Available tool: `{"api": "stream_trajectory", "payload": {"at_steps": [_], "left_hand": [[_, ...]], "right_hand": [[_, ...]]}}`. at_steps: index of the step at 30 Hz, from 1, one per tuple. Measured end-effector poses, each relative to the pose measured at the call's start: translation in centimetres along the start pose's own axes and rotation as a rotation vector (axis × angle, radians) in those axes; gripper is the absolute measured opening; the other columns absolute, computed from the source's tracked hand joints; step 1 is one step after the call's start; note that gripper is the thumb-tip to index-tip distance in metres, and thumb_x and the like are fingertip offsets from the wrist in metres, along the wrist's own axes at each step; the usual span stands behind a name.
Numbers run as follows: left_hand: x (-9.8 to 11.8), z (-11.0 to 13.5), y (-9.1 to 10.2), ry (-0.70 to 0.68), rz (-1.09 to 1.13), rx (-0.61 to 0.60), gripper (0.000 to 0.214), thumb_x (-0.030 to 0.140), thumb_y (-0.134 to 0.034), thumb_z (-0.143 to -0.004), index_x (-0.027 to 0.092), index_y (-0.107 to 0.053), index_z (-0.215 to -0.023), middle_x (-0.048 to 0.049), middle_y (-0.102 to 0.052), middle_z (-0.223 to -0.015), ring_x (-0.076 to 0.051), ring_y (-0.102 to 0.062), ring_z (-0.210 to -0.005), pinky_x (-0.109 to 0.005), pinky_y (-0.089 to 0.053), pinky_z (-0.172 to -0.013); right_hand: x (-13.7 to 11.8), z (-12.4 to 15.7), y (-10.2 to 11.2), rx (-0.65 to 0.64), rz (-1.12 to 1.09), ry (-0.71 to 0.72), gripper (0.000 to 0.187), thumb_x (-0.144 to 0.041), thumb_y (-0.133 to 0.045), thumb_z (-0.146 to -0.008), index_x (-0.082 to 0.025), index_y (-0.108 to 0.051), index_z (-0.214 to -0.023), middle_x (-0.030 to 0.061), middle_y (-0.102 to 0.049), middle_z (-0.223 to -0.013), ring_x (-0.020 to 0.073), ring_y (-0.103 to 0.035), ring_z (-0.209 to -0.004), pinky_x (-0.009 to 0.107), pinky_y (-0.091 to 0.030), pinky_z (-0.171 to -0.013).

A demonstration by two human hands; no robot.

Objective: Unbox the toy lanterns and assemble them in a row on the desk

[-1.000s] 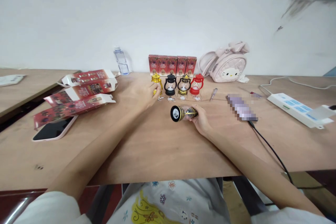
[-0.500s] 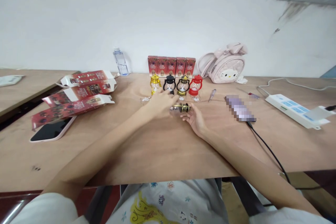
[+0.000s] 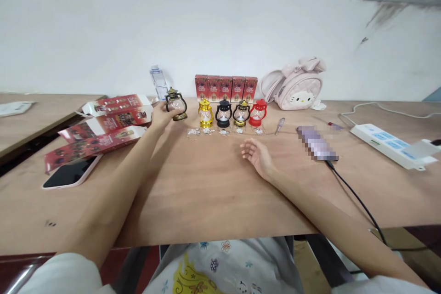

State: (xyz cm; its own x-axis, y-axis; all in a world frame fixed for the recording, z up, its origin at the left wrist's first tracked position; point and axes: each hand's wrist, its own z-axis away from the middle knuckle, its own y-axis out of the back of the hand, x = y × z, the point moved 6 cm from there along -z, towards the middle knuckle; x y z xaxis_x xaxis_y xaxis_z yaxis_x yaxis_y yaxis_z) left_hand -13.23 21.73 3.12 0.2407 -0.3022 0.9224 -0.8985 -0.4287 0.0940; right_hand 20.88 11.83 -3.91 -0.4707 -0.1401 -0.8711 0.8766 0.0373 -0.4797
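My left hand grips a small bronze-coloured toy lantern from its left side, tilted a little, at the left of the lantern row. To its right stand a gold lantern, a black lantern, a black-and-bronze lantern and a red lantern, all upright. Small clear keychain-like charms lie before the row. My right hand rests palm up on the table, fingers loosely curled and apart, holding nothing.
Behind the lanterns stand several red boxes. Opened red cartons and a phone lie at left, near a water bottle. Rightward are a pink bag, a pen, a charging phone and a power strip.
My left hand has moved left, carrying the bronze lantern, which lay sideways between both hands, to the row's left end and turning it nearly upright. My right hand stays behind without it.
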Motion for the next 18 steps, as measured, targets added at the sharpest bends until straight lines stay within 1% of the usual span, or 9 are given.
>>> {"api": "stream_trajectory", "payload": {"at_steps": [2, 4, 6, 8, 10, 12, 15, 18], "left_hand": [[-1.9, 0.1, -0.4, -0.011, 0.104, -0.018, 0.055, 0.028, -0.083, -0.044, 0.015, -0.061, -0.093, -0.0056, -0.067, -0.091, -0.021, -0.063, -0.087, -0.036, -0.051, -0.082], [-3.2, 0.5, -0.9, -0.02, 0.15, -0.042, 0.057, 0.027, -0.084, -0.045, 0.015, -0.062, -0.096, -0.0072, -0.068, -0.096, -0.021, -0.063, -0.089, -0.037, -0.051, -0.085], [-4.0, 0.9, -1.4, -0.02, 0.172, -0.076, 0.058, 0.027, -0.084, -0.046, 0.015, -0.063, -0.099, -0.0085, -0.068, -0.1, -0.022, -0.063, -0.092, -0.037, -0.05, -0.087], [-4.3, 1.4, -1.8, -0.031, 0.18, -0.119, 0.059, 0.026, -0.084, -0.048, 0.015, -0.063, -0.102, -0.0089, -0.067, -0.104, -0.023, -0.062, -0.096, -0.037, -0.049, -0.09], [-4.3, 1.8, -2.2, -0.043, 0.172, -0.153, 0.059, 0.025, -0.083, -0.049, 0.014, -0.062, -0.104, -0.0084, -0.066, -0.107, -0.022, -0.062, -0.099, -0.035, -0.048, -0.092], [-3.9, 2.3, -2.6, -0.025, 0.168, -0.185, 0.06, 0.022, -0.083, -0.049, 0.015, -0.062, -0.105, -0.0076, -0.066, -0.107, -0.021, -0.062, -0.098, -0.033, -0.049, -0.091], [-2.7, 3.1, -3.4, 0.009, 0.185, -0.262, 0.064, 0.016, -0.084, -0.047, 0.015, -0.06, -0.107, -0.0073, -0.066, -0.106, -0.022, -0.063, -0.098, -0.034, -0.049, -0.091], [-1.2, 3.8, -4.0, -0.052, 0.135, -0.329, 0.068, 0.015, -0.084, -0.048, 0.017, -0.058, -0.11, -0.0085, -0.064, -0.112, -0.025, -0.058, -0.109, -0.038, -0.044, -0.098]], "right_hand": [[0.0, 0.0, 0.0, -0.005, 0.003, 0.009, 0.028, -0.043, -0.07, -0.063, -0.02, -0.059, -0.074, 0.0, -0.066, -0.07, 0.0118, -0.056, -0.059, 0.026, -0.044, -0.056], [-0.1, 0.0, 0.0, -0.009, 0.01, 0.018, 0.027, -0.043, -0.07, -0.063, -0.02, -0.059, -0.073, -0.0001, -0.066, -0.069, 0.012, -0.056, -0.059, 0.026, -0.044, -0.056], [-0.1, 0.0, 0.0, -0.013, 0.017, 0.023, 0.027, -0.043, -0.071, -0.063, -0.02, -0.06, -0.073, -0.0002, -0.066, -0.07, 0.0123, -0.056, -0.059, 0.026, -0.044, -0.056], [-0.1, 0.0, 0.1, -0.016, 0.022, 0.029, 0.026, -0.042, -0.071, -0.064, -0.021, -0.06, -0.074, -0.0002, -0.066, -0.07, 0.0122, -0.056, -0.059, 0.026, -0.044, -0.056], [-0.1, 0.0, 0.1, -0.017, 0.027, 0.037, 0.026, -0.042, -0.07, -0.065, -0.021, -0.059, -0.075, -0.0002, -0.065, -0.071, 0.0119, -0.056, -0.059, 0.026, -0.044, -0.056], [-0.1, 0.1, 0.0, -0.02, 0.032, 0.049, 0.026, -0.042, -0.07, -0.065, -0.021, -0.059, -0.075, -0.0004, -0.065, -0.071, 0.0116, -0.056, -0.058, 0.026, -0.043, -0.056], [-0.3, 0.3, -0.2, -0.033, 0.047, 0.067, 0.028, -0.043, -0.07, -0.064, -0.021, -0.057, -0.076, -0.0009, -0.065, -0.07, 0.0112, -0.055, -0.057, 0.026, -0.043, -0.055], [-0.4, 0.3, -0.4, -0.035, 0.063, 0.069, 0.031, -0.044, -0.071, -0.061, -0.021, -0.056, -0.075, -0.0012, -0.064, -0.069, 0.0109, -0.055, -0.056, 0.025, -0.042, -0.054]]}}
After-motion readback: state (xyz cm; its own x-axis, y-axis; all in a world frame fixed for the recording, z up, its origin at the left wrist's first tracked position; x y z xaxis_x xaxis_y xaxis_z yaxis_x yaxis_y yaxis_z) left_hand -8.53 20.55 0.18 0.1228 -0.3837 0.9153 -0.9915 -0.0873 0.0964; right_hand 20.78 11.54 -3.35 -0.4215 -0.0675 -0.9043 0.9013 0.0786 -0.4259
